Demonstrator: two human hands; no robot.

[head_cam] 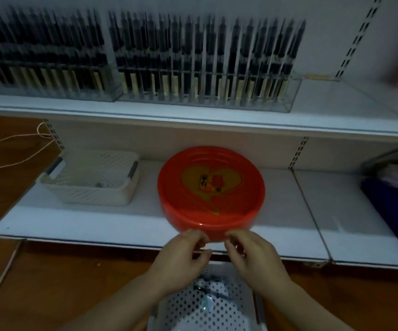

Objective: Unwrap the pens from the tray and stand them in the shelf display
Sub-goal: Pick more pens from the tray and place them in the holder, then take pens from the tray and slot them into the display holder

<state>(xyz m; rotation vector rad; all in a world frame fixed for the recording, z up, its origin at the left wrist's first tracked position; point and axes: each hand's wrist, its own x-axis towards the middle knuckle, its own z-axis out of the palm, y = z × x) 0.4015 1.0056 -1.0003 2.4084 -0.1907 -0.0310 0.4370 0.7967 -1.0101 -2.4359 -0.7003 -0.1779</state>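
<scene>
A round red tray (255,187) with a yellow heart print sits on the lower shelf, and I see no pens inside it. My left hand (181,261) and my right hand (253,256) hover close together just in front of the tray's near rim, fingers curled and pinched toward each other. Whether anything thin is held between them is too blurred to tell. On the upper shelf, clear display racks (205,91) hold several rows of dark pens standing upright.
A white perforated basket (90,180) stands left of the tray on the lower shelf. Another white perforated basket (207,306) with scraps of clear wrap lies below my hands on the brown floor. A blue object (391,206) sits at the right.
</scene>
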